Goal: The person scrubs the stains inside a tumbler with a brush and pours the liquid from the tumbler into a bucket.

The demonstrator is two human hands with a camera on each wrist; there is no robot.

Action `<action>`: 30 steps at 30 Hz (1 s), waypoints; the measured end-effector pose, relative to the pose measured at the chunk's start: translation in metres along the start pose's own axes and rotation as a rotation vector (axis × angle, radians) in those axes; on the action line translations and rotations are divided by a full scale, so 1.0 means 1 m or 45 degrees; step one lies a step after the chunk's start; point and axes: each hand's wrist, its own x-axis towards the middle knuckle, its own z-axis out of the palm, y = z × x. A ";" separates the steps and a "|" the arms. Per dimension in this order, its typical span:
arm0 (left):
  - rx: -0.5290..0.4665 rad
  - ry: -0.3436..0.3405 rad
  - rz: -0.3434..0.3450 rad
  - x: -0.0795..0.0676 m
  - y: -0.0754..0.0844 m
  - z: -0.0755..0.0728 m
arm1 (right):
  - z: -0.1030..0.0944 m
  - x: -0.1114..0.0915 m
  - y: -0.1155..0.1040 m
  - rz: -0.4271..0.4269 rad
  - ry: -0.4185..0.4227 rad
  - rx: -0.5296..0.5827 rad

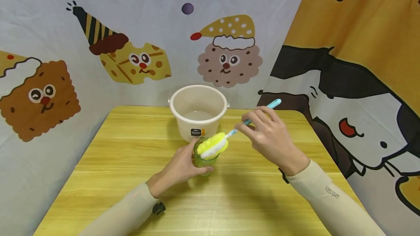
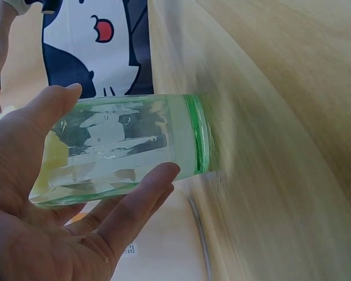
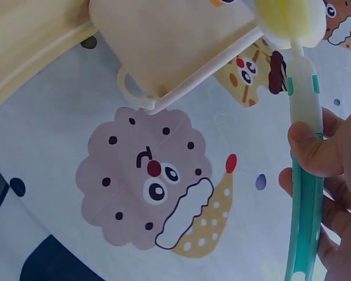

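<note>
My left hand [image 1: 180, 166] grips a clear green drinking glass [image 2: 123, 146] that stands on the table, thumb on one side and fingers around the other. Pinched in my right hand [image 1: 267, 136] is the blue-green handle [image 3: 305, 205] of a sponge bottle brush. Its yellow and white sponge head [image 1: 213, 145] slants down into the mouth of the glass, with the upper part showing above the rim. Through the glass wall in the left wrist view, yellow sponge shows near the mouth end. In the right wrist view, thumb and fingers wrap the handle below its white neck.
A cream bucket [image 1: 198, 122] with a label stands just behind the glass, near the table's back edge. The wood-grain table [image 1: 131, 148] reaches back to a cartoon-printed cloth [image 1: 147, 17] that hangs behind and along the right side.
</note>
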 end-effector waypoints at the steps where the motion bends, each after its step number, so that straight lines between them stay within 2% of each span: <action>1: 0.001 0.000 0.000 0.000 0.000 0.000 | 0.000 0.001 0.000 -0.009 -0.004 -0.008; 13: 0.009 -0.004 -0.011 0.001 -0.001 0.001 | 0.002 0.015 -0.006 -0.139 0.022 -0.123; 30: -0.014 0.005 0.012 0.001 -0.004 0.002 | 0.006 0.025 -0.013 -0.204 0.002 -0.213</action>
